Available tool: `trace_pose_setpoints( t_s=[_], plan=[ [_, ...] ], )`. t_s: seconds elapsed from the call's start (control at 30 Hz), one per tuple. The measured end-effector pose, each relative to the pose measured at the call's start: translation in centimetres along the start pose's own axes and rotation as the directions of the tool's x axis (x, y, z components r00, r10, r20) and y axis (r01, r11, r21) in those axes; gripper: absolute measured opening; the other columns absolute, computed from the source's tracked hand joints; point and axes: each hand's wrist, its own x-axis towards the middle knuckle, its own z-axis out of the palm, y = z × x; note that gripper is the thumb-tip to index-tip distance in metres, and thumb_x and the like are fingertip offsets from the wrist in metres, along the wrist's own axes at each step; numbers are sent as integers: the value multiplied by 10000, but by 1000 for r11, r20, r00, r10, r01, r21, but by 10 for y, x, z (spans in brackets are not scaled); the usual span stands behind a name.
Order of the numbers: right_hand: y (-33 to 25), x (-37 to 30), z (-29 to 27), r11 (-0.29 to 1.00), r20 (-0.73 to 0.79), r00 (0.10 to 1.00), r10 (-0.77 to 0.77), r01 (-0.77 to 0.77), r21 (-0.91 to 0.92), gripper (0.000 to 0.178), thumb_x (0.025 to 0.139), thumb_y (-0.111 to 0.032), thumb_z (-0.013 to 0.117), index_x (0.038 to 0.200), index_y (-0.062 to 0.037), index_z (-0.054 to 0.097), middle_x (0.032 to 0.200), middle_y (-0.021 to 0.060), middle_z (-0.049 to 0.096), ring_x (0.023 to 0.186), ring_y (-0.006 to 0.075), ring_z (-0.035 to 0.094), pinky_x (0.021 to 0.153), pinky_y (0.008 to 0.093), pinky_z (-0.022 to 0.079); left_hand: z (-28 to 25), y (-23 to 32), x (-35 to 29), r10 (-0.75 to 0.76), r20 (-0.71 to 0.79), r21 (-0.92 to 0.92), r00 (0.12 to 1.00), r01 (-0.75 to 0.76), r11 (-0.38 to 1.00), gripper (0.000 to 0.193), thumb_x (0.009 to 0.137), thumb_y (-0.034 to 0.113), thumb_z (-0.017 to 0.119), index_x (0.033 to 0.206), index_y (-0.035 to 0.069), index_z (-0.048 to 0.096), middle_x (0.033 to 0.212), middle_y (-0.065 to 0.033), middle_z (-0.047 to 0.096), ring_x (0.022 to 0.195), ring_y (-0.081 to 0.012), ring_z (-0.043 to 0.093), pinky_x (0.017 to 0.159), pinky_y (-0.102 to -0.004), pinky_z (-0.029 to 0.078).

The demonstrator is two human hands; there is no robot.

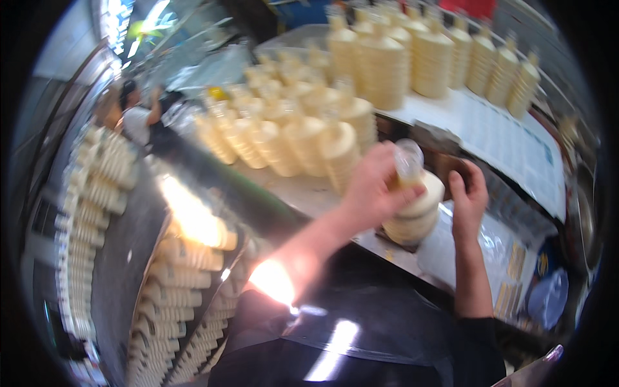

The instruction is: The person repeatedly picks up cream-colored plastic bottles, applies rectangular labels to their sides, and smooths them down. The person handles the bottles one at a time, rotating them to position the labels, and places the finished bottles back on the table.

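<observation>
Head view: a cream ribbed yarn cone [412,216] is being clamped on the tabletop [309,193] by the left hand [374,187]; the right hand [467,193], fingers apart, is touching it. Neighbouring cream cones [296,142] are at risk of being toppled by an elbow.

Cream spools [303,138] crowd behind — foreground open.

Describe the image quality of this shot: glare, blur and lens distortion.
Head view: strong fisheye bending, with a black rim around the picture and the white bench edge curving. Motion blur softens both hands, left and right, the cream cone of thread they handle, and the rows of cones behind. Bright glare blows out two patches, by the left cones and on the left forearm.
</observation>
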Motion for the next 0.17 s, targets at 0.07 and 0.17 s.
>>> trace_pose_setpoints(
  t_s=[0.07, 0.17],
  plan=[
    [0, 5, 5, 990, 16, 1000, 14, -16, 143, 301, 1029, -94, 619, 1312, 4, 583, 1216, 69, 669, 1090, 128, 628, 976, 279, 499, -16, 25, -14, 31, -41, -19, 999, -32, 999, 221, 859, 199, 801, 1012, 63, 716, 1015, -89, 660, 957, -259, 631, 871, -364, 503],
    [-9, 19, 13, 981, 60, 998, -22, 10, 192, 309, 1047, -123, 607, 1328, 1, 571, 1202, 74, 681, 1088, 122, 630, 986, 281, 496, -46, 47, -37, -68, -198, 72, 978, 84, 994, 200, 856, 176, 794, 993, 55, 712, 1013, -98, 664, 921, -266, 636, 836, -368, 511]
  ],
)
